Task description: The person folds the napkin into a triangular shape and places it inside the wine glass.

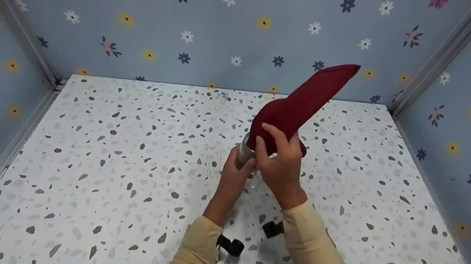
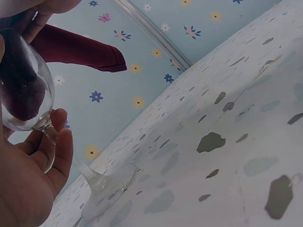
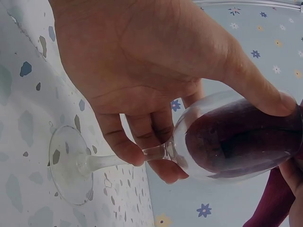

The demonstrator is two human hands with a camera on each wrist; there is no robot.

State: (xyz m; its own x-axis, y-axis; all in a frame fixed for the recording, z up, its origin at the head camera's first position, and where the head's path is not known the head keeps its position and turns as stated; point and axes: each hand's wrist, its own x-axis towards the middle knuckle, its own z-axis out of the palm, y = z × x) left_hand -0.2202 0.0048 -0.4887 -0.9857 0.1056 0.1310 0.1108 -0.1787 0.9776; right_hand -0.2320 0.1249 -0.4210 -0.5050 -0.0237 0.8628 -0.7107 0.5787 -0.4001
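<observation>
A stemmed wine glass (image 3: pixel 113 161) is upright in my left hand (image 1: pixel 234 176). Its clear foot (image 2: pixel 108 193) is down close over the speckled tabletop. The left thumb lies along the bowl, and the other fingers curl round the bowl's base and stem. A dark red folded cloth napkin (image 1: pixel 307 98) has its rounded lower end inside the bowl, while a long flattened part slants up and away to the right. At the rim, my right hand (image 1: pixel 282 165) pinches the napkin between thumb and fingers. Its lower fingers are partly hidden in the head view.
The white speckled tabletop (image 1: pixel 116 170) spreads around both hands. Blue flowered panels (image 1: pixel 215 20) stand behind it and on both sides, joined by metal corner posts (image 1: pixel 441 56). Small black cameras (image 1: pixel 236 247) sit on both wrists.
</observation>
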